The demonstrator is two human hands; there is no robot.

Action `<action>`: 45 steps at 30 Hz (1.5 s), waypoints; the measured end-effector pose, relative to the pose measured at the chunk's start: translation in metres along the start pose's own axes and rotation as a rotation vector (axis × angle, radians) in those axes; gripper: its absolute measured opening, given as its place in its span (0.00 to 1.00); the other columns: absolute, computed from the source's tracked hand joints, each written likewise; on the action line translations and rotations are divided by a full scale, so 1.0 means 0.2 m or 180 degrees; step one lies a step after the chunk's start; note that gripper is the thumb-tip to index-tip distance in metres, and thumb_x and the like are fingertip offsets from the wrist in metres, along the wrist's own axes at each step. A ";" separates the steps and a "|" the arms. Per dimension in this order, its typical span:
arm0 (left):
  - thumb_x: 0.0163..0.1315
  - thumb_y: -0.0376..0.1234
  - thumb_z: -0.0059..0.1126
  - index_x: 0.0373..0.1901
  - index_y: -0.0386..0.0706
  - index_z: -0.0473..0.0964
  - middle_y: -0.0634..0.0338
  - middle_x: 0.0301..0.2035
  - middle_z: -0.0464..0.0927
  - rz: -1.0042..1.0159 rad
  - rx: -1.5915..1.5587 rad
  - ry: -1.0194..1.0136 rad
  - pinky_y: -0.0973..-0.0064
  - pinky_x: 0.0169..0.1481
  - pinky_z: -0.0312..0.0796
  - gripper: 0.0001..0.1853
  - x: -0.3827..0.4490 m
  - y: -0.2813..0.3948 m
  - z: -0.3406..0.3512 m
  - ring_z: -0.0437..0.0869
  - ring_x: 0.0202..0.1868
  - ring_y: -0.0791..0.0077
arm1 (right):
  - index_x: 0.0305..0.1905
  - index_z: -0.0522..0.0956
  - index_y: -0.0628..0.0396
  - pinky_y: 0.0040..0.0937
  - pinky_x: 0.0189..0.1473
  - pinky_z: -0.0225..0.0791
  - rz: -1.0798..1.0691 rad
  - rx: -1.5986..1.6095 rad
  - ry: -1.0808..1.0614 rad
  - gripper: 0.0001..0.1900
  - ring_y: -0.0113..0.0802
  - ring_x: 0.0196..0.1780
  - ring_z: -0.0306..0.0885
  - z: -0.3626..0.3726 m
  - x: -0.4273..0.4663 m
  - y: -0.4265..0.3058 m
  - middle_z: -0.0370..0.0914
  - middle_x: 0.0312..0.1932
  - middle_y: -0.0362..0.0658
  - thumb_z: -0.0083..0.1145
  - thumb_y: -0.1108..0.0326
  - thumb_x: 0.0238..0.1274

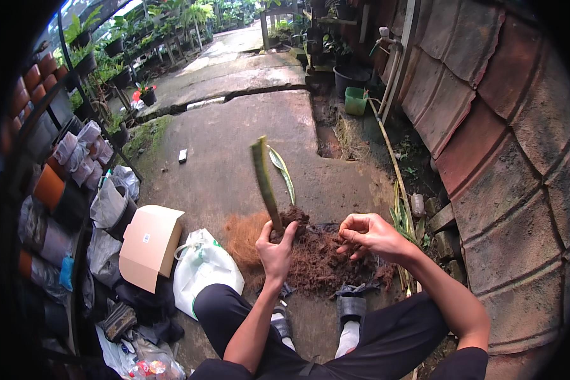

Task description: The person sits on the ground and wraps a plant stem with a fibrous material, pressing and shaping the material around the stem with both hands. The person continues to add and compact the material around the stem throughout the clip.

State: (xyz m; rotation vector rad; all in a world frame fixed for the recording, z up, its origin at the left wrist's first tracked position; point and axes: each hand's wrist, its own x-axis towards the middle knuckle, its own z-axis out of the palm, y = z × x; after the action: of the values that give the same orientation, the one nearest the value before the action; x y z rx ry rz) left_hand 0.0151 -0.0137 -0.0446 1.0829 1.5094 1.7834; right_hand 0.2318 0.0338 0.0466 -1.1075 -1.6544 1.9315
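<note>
My left hand (pixel 276 254) is closed around the base of a snake plant (pixel 264 183), whose upright leaf looks blurred. Dark coir potting mix (pixel 294 219) clings to its root ball between my thumb and fingers. To the right, my right hand (pixel 368 237) hangs over a heap of loose brown coir mix (pixel 330 266), thumb and index finger pinched together. Whether anything small is between those fingertips cannot be made out. A cut snake plant leaf (pixel 282 171) with pale edges lies on the concrete beyond. Left of the heap spreads lighter coconut fibre (pixel 244 235).
A white plastic bag (pixel 206 266) and a cardboard box (pixel 147 244) stand at my left, beside shelves with bagged pots (pixel 83 154). Roof tiles (pixel 498 190) rise on the right, with a bamboo pole (pixel 393 161) along their foot. Farther off stands a green container (pixel 356 100).
</note>
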 end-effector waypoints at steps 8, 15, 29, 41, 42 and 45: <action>0.65 0.34 0.64 0.43 0.37 0.76 0.63 0.34 0.82 -0.1309 -0.1311 -0.0286 0.84 0.35 0.74 0.11 -0.03 0.05 0.05 0.82 0.33 0.83 | 0.44 0.81 0.62 0.26 0.37 0.77 -0.0227 -0.1135 0.0541 0.10 0.25 0.42 0.84 -0.15 0.07 0.16 0.84 0.37 0.44 0.61 0.65 0.65; 0.67 0.36 0.61 0.45 0.38 0.77 0.63 0.38 0.82 -0.1764 -0.1900 -0.0679 0.84 0.37 0.74 0.12 -0.04 0.00 0.06 0.82 0.35 0.83 | 0.47 0.84 0.55 0.27 0.40 0.77 -0.1232 -0.2023 0.1002 0.11 0.28 0.39 0.82 -0.13 0.09 0.18 0.83 0.41 0.43 0.65 0.67 0.61; 0.64 0.36 0.65 0.41 0.37 0.79 0.64 0.32 0.82 -0.1517 -0.1186 -0.0884 0.83 0.35 0.72 0.12 -0.13 0.03 0.11 0.79 0.32 0.85 | 0.40 0.83 0.53 0.40 0.39 0.76 -0.1457 -0.3319 0.1203 0.08 0.45 0.41 0.83 0.12 0.09 0.05 0.82 0.41 0.42 0.62 0.62 0.60; 0.62 0.34 0.67 0.40 0.33 0.80 0.63 0.29 0.82 -0.0139 0.0278 -0.0685 0.81 0.39 0.71 0.12 -0.10 0.01 0.10 0.78 0.33 0.84 | 0.42 0.81 0.63 0.31 0.43 0.70 -0.0861 -0.1818 0.0658 0.12 0.24 0.37 0.75 0.04 0.22 0.22 0.83 0.33 0.44 0.59 0.63 0.67; 0.62 0.34 0.67 0.40 0.33 0.80 0.63 0.29 0.82 -0.0105 0.0289 -0.0663 0.81 0.39 0.71 0.12 -0.09 0.01 0.10 0.78 0.33 0.84 | 0.42 0.81 0.63 0.30 0.43 0.70 -0.0888 -0.1618 0.0583 0.12 0.23 0.38 0.75 0.03 0.23 0.22 0.83 0.33 0.42 0.58 0.63 0.67; 0.60 0.37 0.68 0.40 0.34 0.80 0.60 0.27 0.84 -0.0157 0.0326 -0.0605 0.78 0.37 0.72 0.14 -0.07 0.01 0.10 0.79 0.30 0.82 | 0.42 0.80 0.64 0.27 0.44 0.69 -0.0948 -0.1368 0.0466 0.13 0.20 0.39 0.72 0.02 0.24 0.24 0.80 0.33 0.36 0.56 0.62 0.70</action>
State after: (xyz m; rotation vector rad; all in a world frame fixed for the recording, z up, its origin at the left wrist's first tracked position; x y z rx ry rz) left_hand 0.0397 -0.0159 -0.0446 1.2175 1.5108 1.5375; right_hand 0.2081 0.0538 -0.0144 -1.0429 -2.0698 1.3160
